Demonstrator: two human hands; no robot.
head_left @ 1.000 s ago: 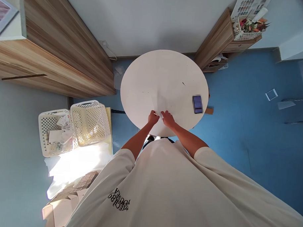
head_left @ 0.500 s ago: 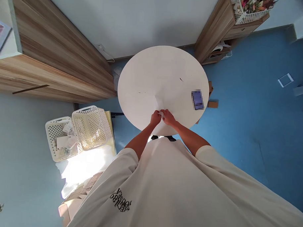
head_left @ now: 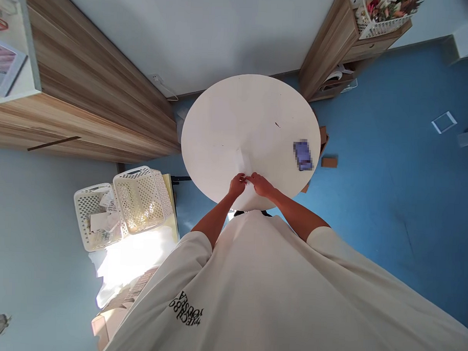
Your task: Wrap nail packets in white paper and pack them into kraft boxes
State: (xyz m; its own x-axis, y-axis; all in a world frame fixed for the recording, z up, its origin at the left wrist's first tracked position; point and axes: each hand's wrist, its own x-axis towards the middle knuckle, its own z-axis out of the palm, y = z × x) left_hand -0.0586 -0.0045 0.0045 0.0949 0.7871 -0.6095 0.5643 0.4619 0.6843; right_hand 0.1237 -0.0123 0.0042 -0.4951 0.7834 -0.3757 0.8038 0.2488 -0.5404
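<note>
A white paper sheet, long axis toward 12 o'clock, lay at 6 o'clock on a round white tabletop. The left hand and right hand pinched its near end, close together. A pixelated blue object lay at 3 o'clock. Black lettering on the cream T-shirt was too warped to read.

Here we are at the round white counter, with the left hand and the right hand coming together near its edge, both pinching a piece of white paper. Over to the right, a blurred purple object is sitting on the counter, and beyond the rim on the left, two white perforated baskets are standing side by side.
</note>
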